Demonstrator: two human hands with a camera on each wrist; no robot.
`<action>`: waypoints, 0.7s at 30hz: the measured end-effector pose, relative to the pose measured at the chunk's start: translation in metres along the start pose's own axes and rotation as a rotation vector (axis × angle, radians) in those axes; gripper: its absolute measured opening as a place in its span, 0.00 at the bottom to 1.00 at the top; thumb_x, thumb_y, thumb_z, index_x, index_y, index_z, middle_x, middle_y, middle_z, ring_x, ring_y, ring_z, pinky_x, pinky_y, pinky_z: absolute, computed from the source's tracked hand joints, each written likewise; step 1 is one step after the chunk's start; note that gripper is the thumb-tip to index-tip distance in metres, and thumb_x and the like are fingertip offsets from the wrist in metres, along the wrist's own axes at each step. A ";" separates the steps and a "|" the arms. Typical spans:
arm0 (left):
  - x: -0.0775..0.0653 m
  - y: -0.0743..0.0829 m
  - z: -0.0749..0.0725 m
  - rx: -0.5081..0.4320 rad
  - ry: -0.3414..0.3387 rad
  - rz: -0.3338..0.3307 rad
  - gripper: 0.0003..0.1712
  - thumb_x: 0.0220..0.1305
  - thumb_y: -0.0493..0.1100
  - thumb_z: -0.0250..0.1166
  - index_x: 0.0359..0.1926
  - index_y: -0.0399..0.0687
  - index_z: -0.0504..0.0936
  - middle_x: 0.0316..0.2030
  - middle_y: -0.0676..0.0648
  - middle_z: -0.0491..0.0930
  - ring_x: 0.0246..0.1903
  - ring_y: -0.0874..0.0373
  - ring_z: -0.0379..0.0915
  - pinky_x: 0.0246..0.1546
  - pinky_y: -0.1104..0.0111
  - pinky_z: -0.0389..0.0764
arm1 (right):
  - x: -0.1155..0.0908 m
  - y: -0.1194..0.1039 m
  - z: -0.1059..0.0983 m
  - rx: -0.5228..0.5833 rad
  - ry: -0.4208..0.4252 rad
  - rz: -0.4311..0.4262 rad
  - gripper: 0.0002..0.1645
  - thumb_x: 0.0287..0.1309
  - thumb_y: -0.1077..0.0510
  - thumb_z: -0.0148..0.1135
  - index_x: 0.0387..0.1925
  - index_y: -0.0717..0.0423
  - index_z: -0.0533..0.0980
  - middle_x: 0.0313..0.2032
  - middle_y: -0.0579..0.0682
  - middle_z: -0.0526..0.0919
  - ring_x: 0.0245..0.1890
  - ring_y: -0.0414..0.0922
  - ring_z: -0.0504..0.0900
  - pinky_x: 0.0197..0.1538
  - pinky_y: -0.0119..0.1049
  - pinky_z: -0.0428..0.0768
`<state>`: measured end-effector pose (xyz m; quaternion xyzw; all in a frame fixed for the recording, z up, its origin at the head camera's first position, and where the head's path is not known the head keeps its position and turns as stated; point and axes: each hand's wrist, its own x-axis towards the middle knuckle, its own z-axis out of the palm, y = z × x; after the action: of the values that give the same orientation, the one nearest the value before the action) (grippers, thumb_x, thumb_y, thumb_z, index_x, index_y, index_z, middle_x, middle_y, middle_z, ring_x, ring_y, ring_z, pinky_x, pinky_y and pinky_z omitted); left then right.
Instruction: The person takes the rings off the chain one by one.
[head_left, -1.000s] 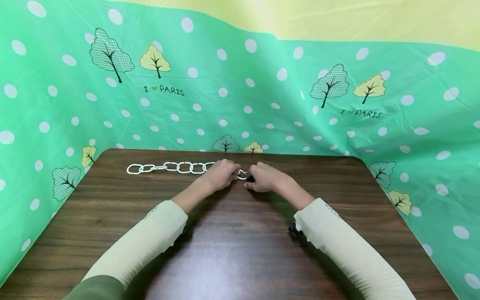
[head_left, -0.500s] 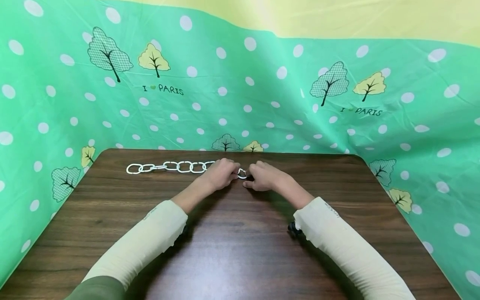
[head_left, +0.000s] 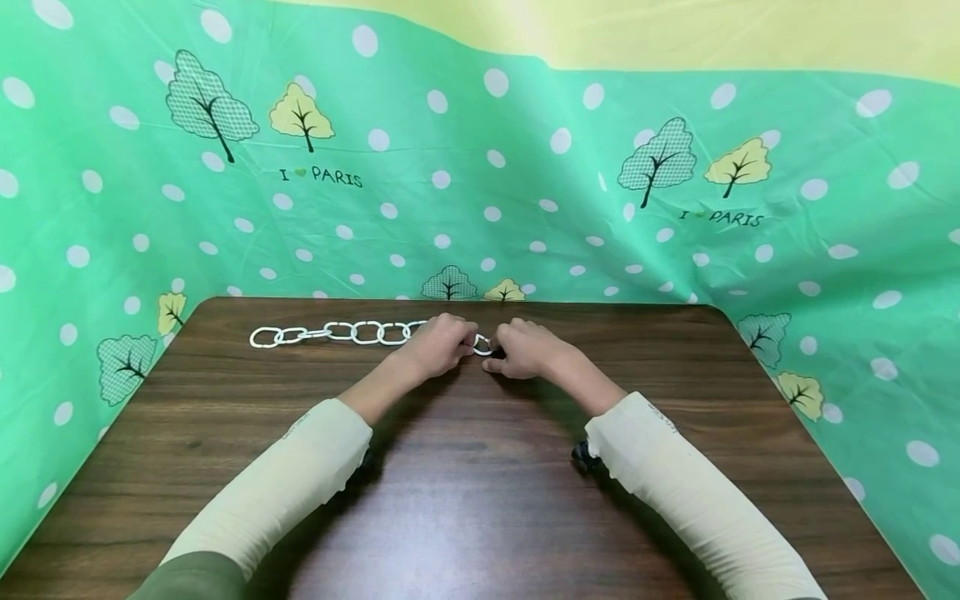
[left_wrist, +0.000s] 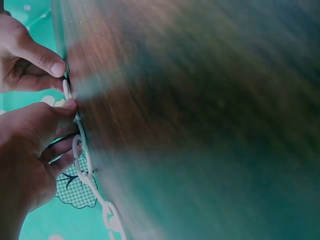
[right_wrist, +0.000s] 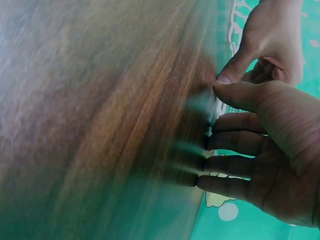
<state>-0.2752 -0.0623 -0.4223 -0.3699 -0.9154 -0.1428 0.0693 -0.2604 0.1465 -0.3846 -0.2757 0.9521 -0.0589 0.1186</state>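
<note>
A white chain of oval links (head_left: 367,332) lies along the far side of the brown table, running from the left to my hands. My left hand (head_left: 441,343) pinches it near its right end, thumb on top in the left wrist view, and covers several links. One more link (head_left: 482,344) shows between the two hands. My right hand (head_left: 525,348) holds this end link between thumb and index finger. Its other fingers (right_wrist: 232,164) stretch down toward the tabletop in the right wrist view. The exact contact at the link is partly hidden.
The dark wood-grain table (head_left: 465,467) spreads out before me, with its far edge just past the chain. A green polka-dot cloth (head_left: 420,208) with printed trees hangs behind and at both sides. Pale sleeves (head_left: 285,475) cover both forearms.
Hands and chain hold nearly the same place on the table. The head view has shifted slightly, so the scene sits a little further left and up.
</note>
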 end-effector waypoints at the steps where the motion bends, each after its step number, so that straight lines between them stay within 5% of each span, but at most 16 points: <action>1: 0.000 0.000 0.000 0.001 -0.001 0.002 0.11 0.70 0.32 0.76 0.33 0.45 0.82 0.32 0.46 0.87 0.36 0.50 0.86 0.41 0.55 0.88 | 0.000 0.000 0.000 0.000 0.003 0.005 0.19 0.77 0.44 0.72 0.31 0.50 0.85 0.27 0.47 0.80 0.27 0.45 0.76 0.34 0.39 0.72; 6: 0.000 0.004 -0.001 0.019 -0.040 -0.001 0.07 0.74 0.33 0.74 0.39 0.45 0.83 0.38 0.46 0.86 0.41 0.49 0.87 0.45 0.56 0.88 | -0.001 0.002 0.001 0.005 0.014 0.014 0.18 0.78 0.45 0.71 0.32 0.50 0.85 0.26 0.46 0.80 0.27 0.45 0.76 0.34 0.39 0.72; 16: -0.001 0.006 -0.002 0.044 -0.069 0.016 0.04 0.78 0.36 0.71 0.42 0.47 0.85 0.40 0.48 0.86 0.43 0.52 0.84 0.46 0.58 0.88 | -0.002 0.005 0.008 0.036 0.092 0.036 0.13 0.76 0.49 0.75 0.50 0.53 0.93 0.37 0.49 0.92 0.32 0.47 0.83 0.41 0.47 0.83; 21: -0.002 0.003 -0.001 0.011 -0.032 0.054 0.04 0.79 0.34 0.69 0.42 0.45 0.85 0.41 0.46 0.88 0.45 0.50 0.87 0.50 0.57 0.88 | 0.016 0.033 0.030 0.034 0.148 -0.017 0.14 0.77 0.43 0.74 0.45 0.48 0.92 0.33 0.47 0.89 0.31 0.46 0.82 0.35 0.50 0.84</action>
<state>-0.2715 -0.0622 -0.4212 -0.3963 -0.9069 -0.1297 0.0603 -0.2827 0.1640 -0.4230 -0.2767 0.9547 -0.0964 0.0521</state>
